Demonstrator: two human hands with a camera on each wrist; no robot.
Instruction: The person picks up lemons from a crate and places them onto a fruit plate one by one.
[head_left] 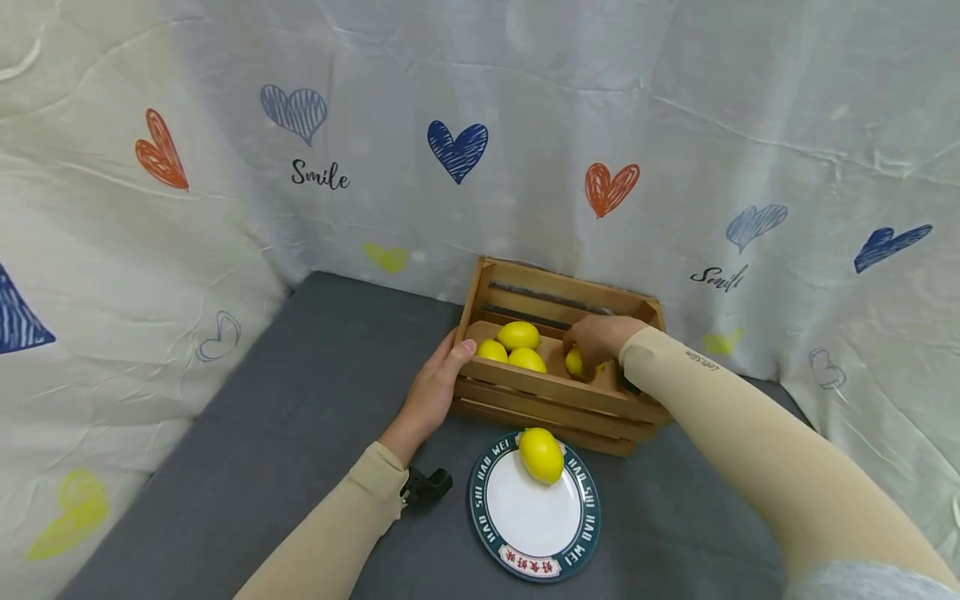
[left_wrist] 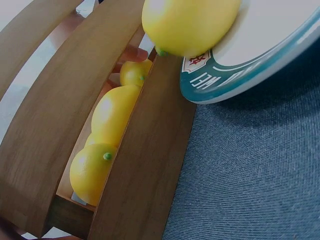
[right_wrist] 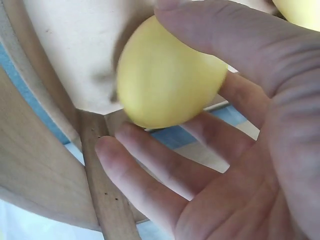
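Inside a slatted wooden crate [head_left: 555, 392], my right hand [head_left: 600, 336] reaches down and holds a yellow lemon [right_wrist: 167, 75]. In the right wrist view the thumb lies over the lemon and the fingers curve round its other side. My left hand [head_left: 435, 379] grips the crate's left end, its thumb over the rim. Several more lemons [head_left: 518, 336] lie together in the left part of the crate. In front of the crate is a round plate [head_left: 532, 521] with a white middle and a dark green lettered rim. One lemon [head_left: 542, 456] rests on the plate's far side.
Dark grey cloth [head_left: 322, 417] covers the table. A pale curtain [head_left: 525, 83] printed with hearts hangs right behind the crate and along both sides. The plate stands close to the crate's front slats, as the left wrist view shows.
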